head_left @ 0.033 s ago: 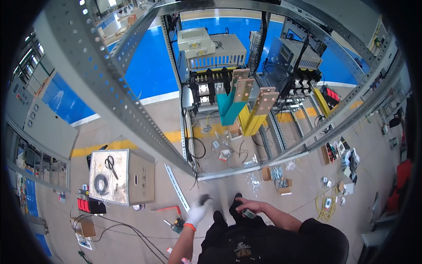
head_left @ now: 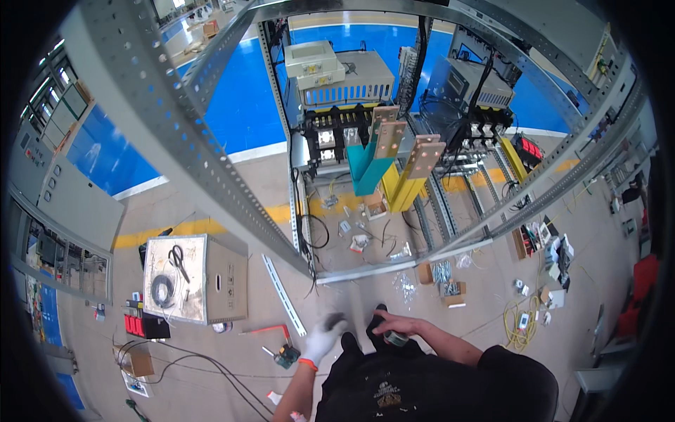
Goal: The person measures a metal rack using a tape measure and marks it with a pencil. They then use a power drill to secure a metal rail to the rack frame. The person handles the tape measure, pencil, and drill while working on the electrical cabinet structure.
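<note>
My left hand (head_left: 323, 340), in a white glove with dark grey at the fingers and an orange band at the wrist, hovers over the floor left of my shoes. Its fingers are smeared and I cannot make out anything in them. My bare right hand (head_left: 395, 325) is in front of my body, closed round a small grey-green object (head_left: 396, 339), mostly hidden by hand and clothing. Ahead stands a perforated metal cabinet frame (head_left: 380, 271). Inside it rise copper bars with a teal sleeve (head_left: 364, 176) and a yellow sleeve (head_left: 406, 191).
At left, a box (head_left: 228, 281) carries scissors (head_left: 179, 261) and a coil of wire (head_left: 163, 290). A slotted white strip (head_left: 284, 295) and a green power tool (head_left: 287, 356) lie near my left hand. Bolts in a carton (head_left: 453, 291) and yellow cord (head_left: 520, 323) lie at right.
My left hand has shifted slightly to the right, toward my shoes. The right hand keeps its hold on the small object and has moved a little left. The view has shifted slightly.
</note>
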A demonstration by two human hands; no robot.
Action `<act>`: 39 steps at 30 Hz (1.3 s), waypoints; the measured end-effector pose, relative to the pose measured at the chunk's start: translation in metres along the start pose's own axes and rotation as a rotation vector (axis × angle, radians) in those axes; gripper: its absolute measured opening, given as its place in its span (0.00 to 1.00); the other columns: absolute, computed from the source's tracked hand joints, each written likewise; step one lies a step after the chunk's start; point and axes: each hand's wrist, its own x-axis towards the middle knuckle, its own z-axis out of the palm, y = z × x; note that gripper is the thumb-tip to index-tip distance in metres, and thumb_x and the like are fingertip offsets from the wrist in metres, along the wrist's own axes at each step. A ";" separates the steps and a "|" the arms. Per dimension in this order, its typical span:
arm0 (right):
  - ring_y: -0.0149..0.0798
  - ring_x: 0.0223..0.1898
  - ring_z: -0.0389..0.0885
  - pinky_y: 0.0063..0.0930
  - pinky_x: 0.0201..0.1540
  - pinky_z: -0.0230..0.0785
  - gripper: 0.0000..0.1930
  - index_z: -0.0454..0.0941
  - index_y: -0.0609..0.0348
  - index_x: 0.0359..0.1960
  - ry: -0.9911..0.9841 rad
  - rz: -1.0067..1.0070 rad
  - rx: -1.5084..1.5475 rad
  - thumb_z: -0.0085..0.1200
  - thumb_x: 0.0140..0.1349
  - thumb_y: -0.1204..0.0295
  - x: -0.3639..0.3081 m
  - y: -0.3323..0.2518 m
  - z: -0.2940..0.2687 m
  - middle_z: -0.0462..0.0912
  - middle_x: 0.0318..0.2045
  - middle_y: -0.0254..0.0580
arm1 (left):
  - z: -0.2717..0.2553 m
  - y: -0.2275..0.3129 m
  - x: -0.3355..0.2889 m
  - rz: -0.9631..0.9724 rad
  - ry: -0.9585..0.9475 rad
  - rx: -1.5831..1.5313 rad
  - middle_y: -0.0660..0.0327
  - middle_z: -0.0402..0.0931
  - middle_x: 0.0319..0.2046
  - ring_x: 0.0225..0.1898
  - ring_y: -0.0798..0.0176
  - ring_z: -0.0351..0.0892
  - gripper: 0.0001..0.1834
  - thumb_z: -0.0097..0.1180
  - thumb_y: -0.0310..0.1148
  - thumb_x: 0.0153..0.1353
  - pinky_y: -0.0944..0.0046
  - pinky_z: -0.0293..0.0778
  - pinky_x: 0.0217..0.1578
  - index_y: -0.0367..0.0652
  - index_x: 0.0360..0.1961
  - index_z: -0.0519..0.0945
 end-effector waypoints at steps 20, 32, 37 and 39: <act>0.51 0.73 0.59 0.36 0.74 0.52 0.65 0.38 0.65 0.76 -0.145 -0.328 -0.602 0.75 0.48 0.51 0.093 -0.157 0.116 0.54 0.73 0.66 | -0.091 0.021 -0.018 0.054 -0.051 -0.287 0.59 0.82 0.47 0.49 0.64 0.80 0.22 0.61 0.19 0.57 0.64 0.75 0.54 0.34 0.54 0.77; 0.32 0.28 0.81 0.32 0.33 0.71 0.22 0.87 0.60 0.36 -0.139 -0.218 -0.906 0.56 0.67 0.51 0.048 -0.252 0.045 0.85 0.25 0.38 | -0.214 0.089 0.001 0.170 0.383 -0.995 0.59 0.76 0.35 0.26 0.68 0.72 0.22 0.52 0.19 0.50 0.71 0.71 0.27 0.31 0.50 0.78; 0.26 0.29 0.82 0.24 0.35 0.73 0.18 0.88 0.59 0.41 -0.245 -0.130 -0.547 0.54 0.72 0.57 -0.020 -0.192 -0.008 0.86 0.26 0.31 | -0.238 0.138 0.014 0.251 0.054 -0.443 0.49 0.77 0.53 0.53 0.53 0.80 0.41 0.68 0.36 0.58 0.55 0.77 0.54 0.30 0.68 0.65; 0.28 0.29 0.82 0.23 0.35 0.73 0.18 0.88 0.62 0.42 -0.121 -0.047 -0.366 0.54 0.73 0.59 -0.050 -0.152 -0.025 0.86 0.27 0.34 | -0.241 0.162 0.036 0.300 0.141 -0.387 0.48 0.75 0.56 0.56 0.52 0.78 0.42 0.67 0.40 0.60 0.54 0.75 0.56 0.30 0.69 0.63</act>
